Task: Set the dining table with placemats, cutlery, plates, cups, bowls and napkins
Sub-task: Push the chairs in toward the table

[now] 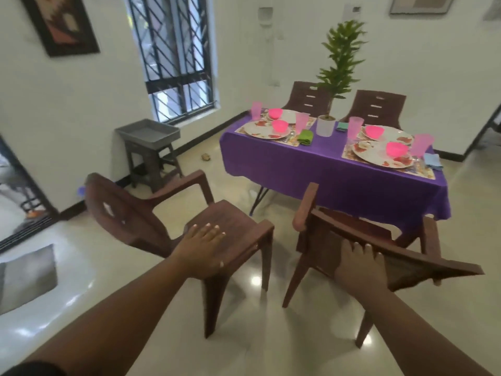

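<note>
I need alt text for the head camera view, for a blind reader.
A person's left hand rests flat on one brown plastic chair while the right hand grips another tilted chair, before a purple-clothed table set for four.

Your counter (336,169) wears a purple cloth (311,161). On it you have four mats, each with a plate and pink bowl, pink cups beside them, a green napkin (305,137), a blue napkin (433,161) and a potted plant (326,125) mid-counter.
</note>
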